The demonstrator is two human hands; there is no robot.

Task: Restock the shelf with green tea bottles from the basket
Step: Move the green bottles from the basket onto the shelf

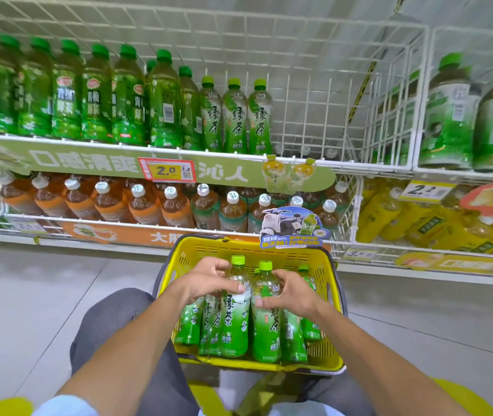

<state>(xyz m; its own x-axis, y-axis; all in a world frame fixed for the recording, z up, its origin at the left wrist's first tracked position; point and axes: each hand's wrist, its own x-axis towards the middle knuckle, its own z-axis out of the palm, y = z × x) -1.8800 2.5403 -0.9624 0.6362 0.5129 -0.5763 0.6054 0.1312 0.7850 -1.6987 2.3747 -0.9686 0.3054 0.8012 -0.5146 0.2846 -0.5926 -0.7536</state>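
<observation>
A yellow basket (326,298) stands on the floor before the shelf, holding several green tea bottles. My left hand (206,280) grips the upper part of one green tea bottle (234,322). My right hand (290,292) grips the neighbouring green tea bottle (266,334) near its shoulder. Both bottles stand upright in the basket, light green caps up. On the upper wire shelf (314,157), three matching green tea bottles (234,118) stand in a row. To their right the shelf bay has bare wire.
Darker green bottles (98,94) fill the upper shelf's left part. Brown tea bottles (143,205) sit on the lower shelf, yellow bottles (389,214) to the right. A price tag (167,171) hangs on the shelf rail. My grey-trousered knee (113,325) is left of the basket.
</observation>
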